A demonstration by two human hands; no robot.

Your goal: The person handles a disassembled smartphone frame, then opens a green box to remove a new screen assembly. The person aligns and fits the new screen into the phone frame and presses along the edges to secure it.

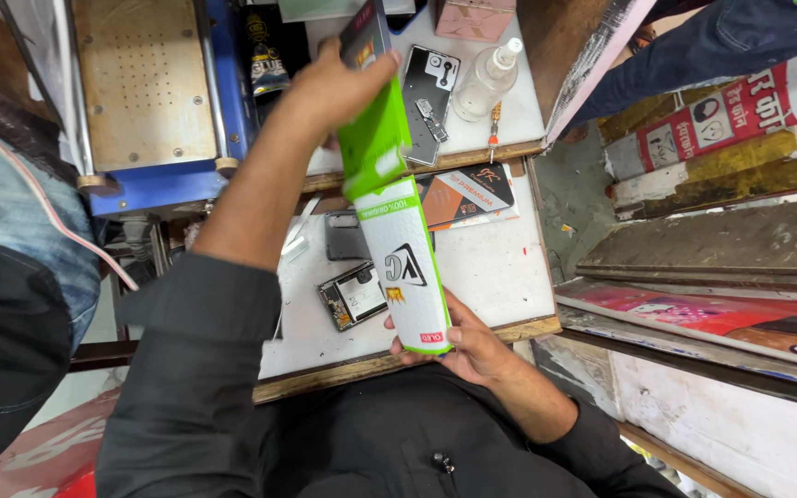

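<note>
Your right hand (472, 346) is closed around the near end of the long white-and-green box (397, 221), fingers wrapped under it. Your left hand (339, 88) grips the far green end, thumb over the top. The box hangs tilted above the white surface (500, 267). Just left of your right hand lies an opened phone (352, 297), with a dark phone panel (345, 237) beyond it. An orange-and-black packet (468, 195) sits under the box's middle. Right of your left hand: a phone back cover (431, 101), then a clear bottle (486, 78).

A long green-and-white box (397, 212) held tilted above the worktable.
</note>
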